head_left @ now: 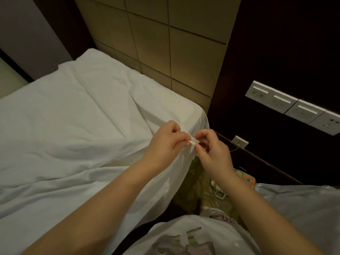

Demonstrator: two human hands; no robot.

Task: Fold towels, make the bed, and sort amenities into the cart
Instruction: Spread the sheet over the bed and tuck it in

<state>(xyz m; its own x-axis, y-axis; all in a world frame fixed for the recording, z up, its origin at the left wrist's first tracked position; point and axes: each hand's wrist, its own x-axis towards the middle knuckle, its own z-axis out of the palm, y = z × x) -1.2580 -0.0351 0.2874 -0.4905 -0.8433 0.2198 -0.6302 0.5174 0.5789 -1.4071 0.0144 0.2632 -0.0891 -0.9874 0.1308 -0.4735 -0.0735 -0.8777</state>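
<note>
A white bed sheet (pixel 77 115) covers the bed and hangs over its near right corner. Both hands meet at that corner, lifted a little above the mattress edge. My left hand (pixel 165 139) pinches the corner of the sheet between thumb and fingers. My right hand (pixel 211 150) pinches the same corner from the right side, fingertips almost touching those of the left. A white pillow (pixel 95 61) lies at the head of the bed against the padded headboard (pixel 156 43). The sheet below my hands drapes down towards the floor.
A dark wooden wall panel with a row of white switches and sockets (pixel 294 105) stands to the right. A dark nightstand edge (pixel 257 159) runs beside the bed. Small items and a cable (pixel 244 179) lie on the patterned carpet between bed and nightstand. More white linen (pixel 303 203) lies at right.
</note>
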